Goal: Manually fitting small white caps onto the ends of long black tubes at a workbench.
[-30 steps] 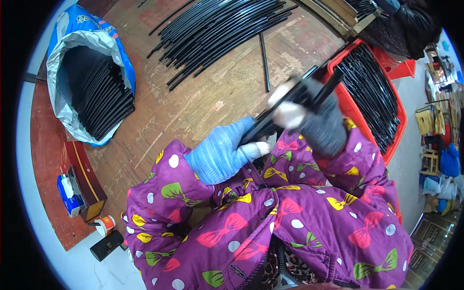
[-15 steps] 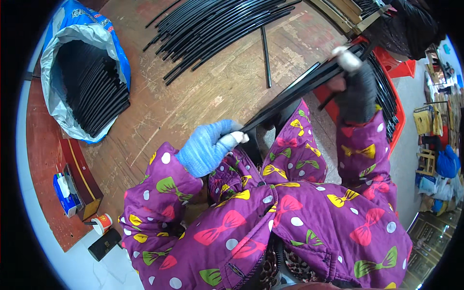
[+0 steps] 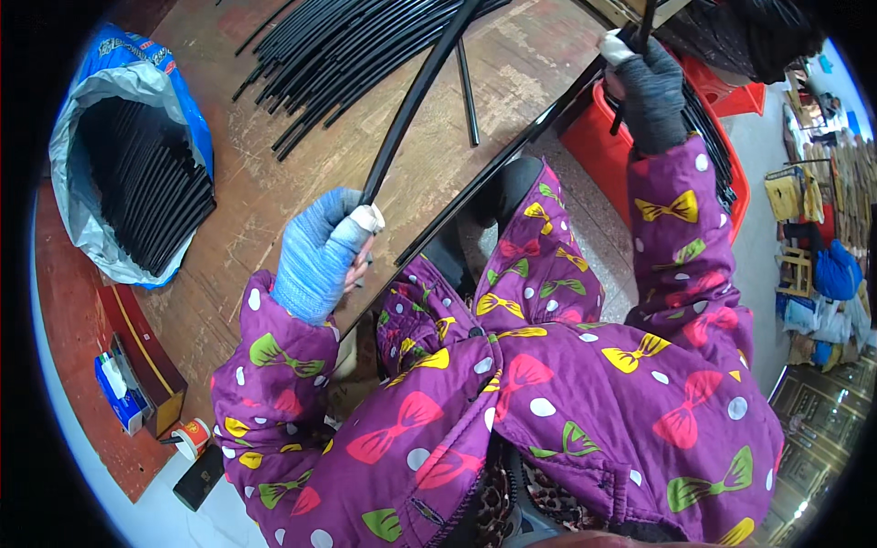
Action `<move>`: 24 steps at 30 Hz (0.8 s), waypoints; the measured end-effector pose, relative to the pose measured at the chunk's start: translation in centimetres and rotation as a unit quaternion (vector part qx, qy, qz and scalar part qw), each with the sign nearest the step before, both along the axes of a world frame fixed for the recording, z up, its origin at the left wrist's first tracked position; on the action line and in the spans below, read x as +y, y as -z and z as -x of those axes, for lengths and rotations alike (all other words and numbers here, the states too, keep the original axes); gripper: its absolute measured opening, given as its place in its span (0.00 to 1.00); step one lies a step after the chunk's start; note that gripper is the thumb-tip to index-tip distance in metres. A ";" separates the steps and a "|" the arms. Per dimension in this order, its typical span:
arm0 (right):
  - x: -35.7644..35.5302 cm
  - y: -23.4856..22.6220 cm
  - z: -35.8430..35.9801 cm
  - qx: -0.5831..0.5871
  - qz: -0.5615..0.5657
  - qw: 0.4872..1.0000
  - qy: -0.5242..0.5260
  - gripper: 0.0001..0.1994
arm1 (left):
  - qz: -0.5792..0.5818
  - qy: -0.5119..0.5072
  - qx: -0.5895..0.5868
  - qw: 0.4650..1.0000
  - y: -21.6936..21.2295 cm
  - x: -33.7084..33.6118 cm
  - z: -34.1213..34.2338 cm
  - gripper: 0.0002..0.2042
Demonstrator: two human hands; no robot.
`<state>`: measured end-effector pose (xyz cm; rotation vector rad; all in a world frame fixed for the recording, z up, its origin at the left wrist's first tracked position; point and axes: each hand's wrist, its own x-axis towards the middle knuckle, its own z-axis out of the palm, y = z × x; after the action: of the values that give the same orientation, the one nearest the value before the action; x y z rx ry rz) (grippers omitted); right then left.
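My left hand point(image 3: 320, 251), in a blue knitted glove with a white-wrapped thumb, is closed round the lower end of a long black rod point(image 3: 418, 100). The rod slants up and away over the wooden table point(image 3: 247, 183). On the right, my right hand point(image 3: 653, 99), in a dark grey glove with white wrapping on a fingertip, is closed round a thinner black rod point(image 3: 648, 16). Below that hand stands a red plastic crate point(image 3: 594, 146) with more black rods point(image 3: 711, 155). A long black strip point(image 3: 498, 163) lies along the table's near edge.
A pile of black rods point(image 3: 356, 64) covers the far table, with a single rod point(image 3: 468, 96) beside it. At left stands an opened blue-and-white bag point(image 3: 68, 205) full of rods. Lower left are a tissue box point(image 3: 119, 393), a paper cup point(image 3: 192, 438) and a black box point(image 3: 198, 478).
My hands have moved apart: the left has gone left and slightly nearer with a rod, the right up and slightly left. The rods that spanned both hands no longer do.
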<state>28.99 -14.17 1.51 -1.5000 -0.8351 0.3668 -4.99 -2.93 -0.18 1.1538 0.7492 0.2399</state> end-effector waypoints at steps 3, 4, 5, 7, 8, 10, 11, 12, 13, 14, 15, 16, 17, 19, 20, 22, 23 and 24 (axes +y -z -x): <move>-1.7 -2.4 -3.2 0.263 0.009 0.909 -0.325 0.10 | -0.048 -0.024 -0.008 0.999 0.4 0.1 -0.2 0.09; -1.6 -1.4 -2.6 0.261 0.009 0.910 -0.322 0.10 | -0.047 -0.022 -0.010 0.999 0.7 0.0 -0.5 0.09; -1.1 0.5 -1.5 -0.063 0.054 0.978 -0.192 0.11 | -0.049 -0.029 -0.025 0.998 0.9 -0.1 -0.8 0.09; -0.5 2.7 0.0 -0.460 0.117 0.880 0.021 0.13 | -0.053 -0.036 -0.044 0.997 1.1 0.0 -1.2 0.09; -0.2 2.3 0.2 -0.368 0.136 0.920 -0.009 0.11 | -0.049 -0.044 -0.041 0.997 1.0 0.1 -1.4 0.09; 0.5 1.0 0.1 -0.051 0.040 0.996 0.060 0.08 | -0.046 -0.054 -0.038 0.997 0.8 -0.1 -0.9 0.09; 0.0 0.5 -1.3 0.125 -0.060 0.990 -0.032 0.07 | -0.050 -0.054 -0.042 0.996 0.9 -0.1 -0.8 0.09; -0.1 0.1 -1.6 0.113 -0.055 0.992 -0.028 0.07 | -0.054 -0.054 -0.046 0.996 0.9 0.0 -0.6 0.09; -0.4 -0.4 -1.8 0.090 -0.027 0.995 -0.040 0.07 | -0.049 -0.055 -0.052 0.996 0.9 0.0 -0.6 0.09; -0.9 -0.9 -2.0 0.067 0.001 0.996 -0.052 0.07 | -0.051 -0.054 -0.054 0.996 0.8 0.1 -0.5 0.09; -1.6 -1.6 -2.1 0.132 -0.024 0.983 -0.128 0.07 | -0.056 -0.053 -0.048 0.996 0.8 0.0 -0.3 0.09; -2.4 -2.1 -2.3 0.196 -0.048 0.958 -0.204 0.08 | -0.060 -0.053 -0.042 0.996 0.9 0.0 -0.3 0.09; -2.7 -2.2 -2.8 0.238 -0.048 0.938 -0.249 0.09 | -0.060 -0.053 -0.043 0.996 0.9 0.0 -0.4 0.09; -2.5 -0.7 -2.9 0.090 0.057 0.987 -0.123 0.10 | -0.053 -0.053 -0.053 0.996 0.8 0.1 -0.8 0.09; -2.4 -0.2 -2.9 -0.061 0.161 0.985 0.012 0.10 | -0.053 -0.049 -0.056 0.996 0.7 0.2 -1.3 0.09; -2.6 -1.8 -2.2 0.130 0.022 0.990 -0.047 0.12 | -0.086 -0.060 -0.029 0.994 0.7 0.0 -1.8 0.07; -2.7 -2.4 -2.1 0.208 -0.011 0.972 -0.110 0.12 | -0.068 -0.060 -0.012 0.996 0.3 -0.3 -2.1 0.07; -2.5 -2.8 -1.5 0.285 -0.046 0.942 -0.174 0.12 | -0.071 -0.063 -0.010 0.995 0.4 -0.6 -2.3 0.07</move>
<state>30.44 -16.72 4.34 -1.0660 -0.6325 0.9616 -2.74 -3.50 -0.55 1.2384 0.7982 0.4146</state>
